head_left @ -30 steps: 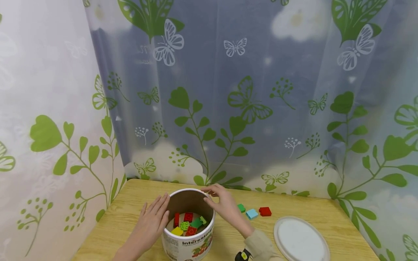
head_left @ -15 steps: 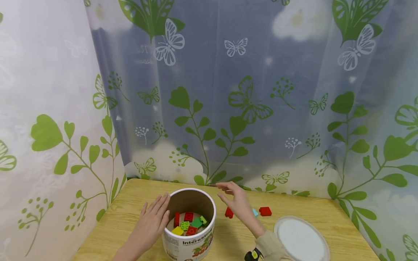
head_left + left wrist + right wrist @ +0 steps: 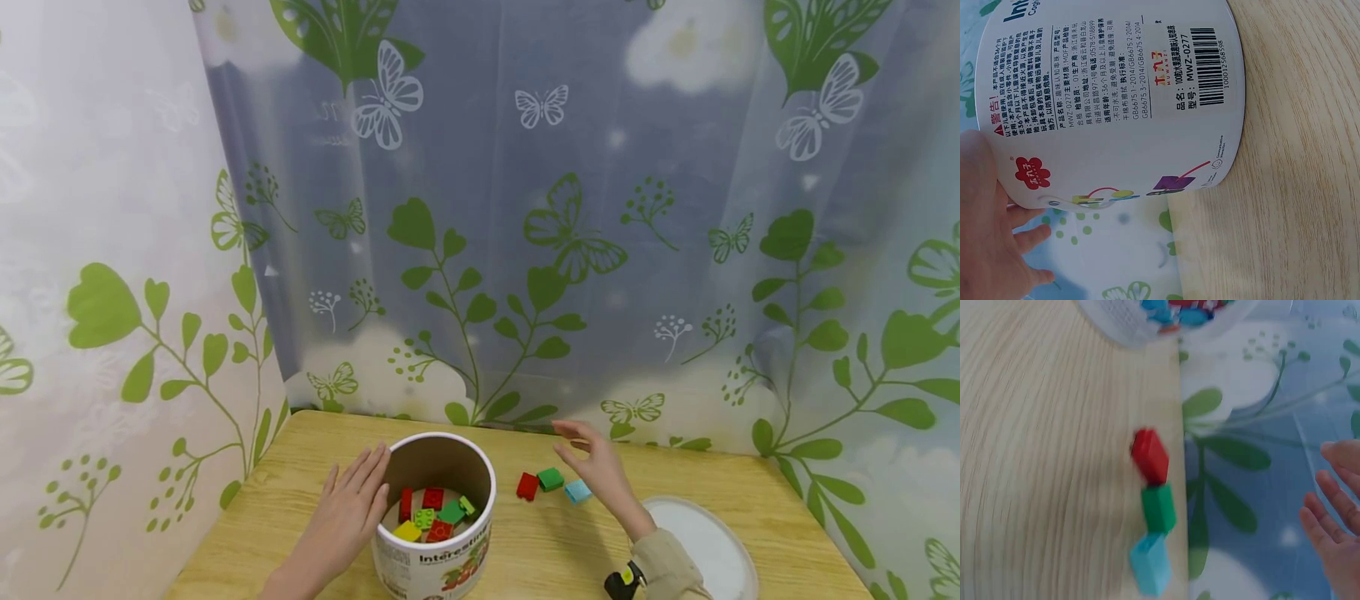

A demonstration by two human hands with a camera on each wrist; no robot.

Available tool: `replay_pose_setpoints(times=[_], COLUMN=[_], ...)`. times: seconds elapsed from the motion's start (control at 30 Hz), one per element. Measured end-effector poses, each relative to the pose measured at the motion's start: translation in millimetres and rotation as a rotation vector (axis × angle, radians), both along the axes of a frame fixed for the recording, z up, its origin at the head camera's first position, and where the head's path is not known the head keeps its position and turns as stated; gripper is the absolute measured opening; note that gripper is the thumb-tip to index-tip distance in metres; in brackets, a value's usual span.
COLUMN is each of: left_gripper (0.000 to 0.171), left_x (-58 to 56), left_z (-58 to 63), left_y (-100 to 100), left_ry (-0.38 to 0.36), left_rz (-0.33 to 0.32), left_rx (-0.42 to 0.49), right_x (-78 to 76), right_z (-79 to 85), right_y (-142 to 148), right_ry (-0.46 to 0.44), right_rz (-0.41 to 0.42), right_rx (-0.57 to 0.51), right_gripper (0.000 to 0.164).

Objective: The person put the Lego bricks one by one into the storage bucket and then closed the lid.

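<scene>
A white round bucket (image 3: 435,562) with printed fruit and lettering stands on the table, holding several toy building bricks (image 3: 424,520) in red, green and yellow. My left hand (image 3: 341,510) lies with straight fingers against the bucket's left side, fingertips right at the rim; its fingers (image 3: 1032,237) also show beside the bucket wall in the left wrist view. Right of the bucket, a red brick (image 3: 527,487), a green brick (image 3: 551,479) and a light blue brick (image 3: 577,492) lie in a row. My right hand (image 3: 600,473) is raised near the blue one, fingers loosely bent, holding nothing.
A white round lid (image 3: 712,542) lies on the wooden table (image 3: 795,533) at the right, partly behind the right sleeve (image 3: 663,567). A patterned curtain (image 3: 480,250) hangs along the table's back edge and left side.
My right hand has left the bucket's rim and moved right, uncovering the red and green bricks and now hiding another red brick farther right. My left hand stays where it was.
</scene>
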State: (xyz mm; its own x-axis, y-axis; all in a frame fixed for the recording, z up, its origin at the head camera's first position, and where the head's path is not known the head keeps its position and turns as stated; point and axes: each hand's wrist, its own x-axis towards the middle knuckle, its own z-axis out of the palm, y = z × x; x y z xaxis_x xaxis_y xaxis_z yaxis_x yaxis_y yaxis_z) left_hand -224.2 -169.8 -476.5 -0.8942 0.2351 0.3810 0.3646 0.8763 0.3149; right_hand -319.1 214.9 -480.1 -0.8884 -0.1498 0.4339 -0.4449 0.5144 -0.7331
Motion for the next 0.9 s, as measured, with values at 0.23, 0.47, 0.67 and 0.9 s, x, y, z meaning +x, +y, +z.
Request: replay_pose_setpoints(times=[0.23, 0.47, 0.67, 0.9], left_gripper=[0.050, 0.050, 0.051, 0.051], left_x=[2.3, 1.7, -0.8, -0.7], left_z=[1.9, 0.2, -3.1, -3.2], left_y=[-0.3, -1.2, -2.5, -1.7], left_ry=[0.010, 0.008, -0.006, 0.010], left_rz=[-0.003, -0.008, -0.003, -0.007], left_rx=[0.007, 0.010, 0.011, 0.013], right_x=[-8.7, -15.7, -20.6, -22.9], right_z=[-15.5, -26.3, -33.9, -44.2], right_y=[28.3, 50.6, 63.6, 76.5], right_ry=[0.017, -0.066, -0.100, -0.136], right_rz=[-0.003, 0.003, -0.011, -0.033], right_rx=[0.102, 0.267, 0.389, 0.503], right_gripper=[0.044, 0.046, 0.040, 0.038])
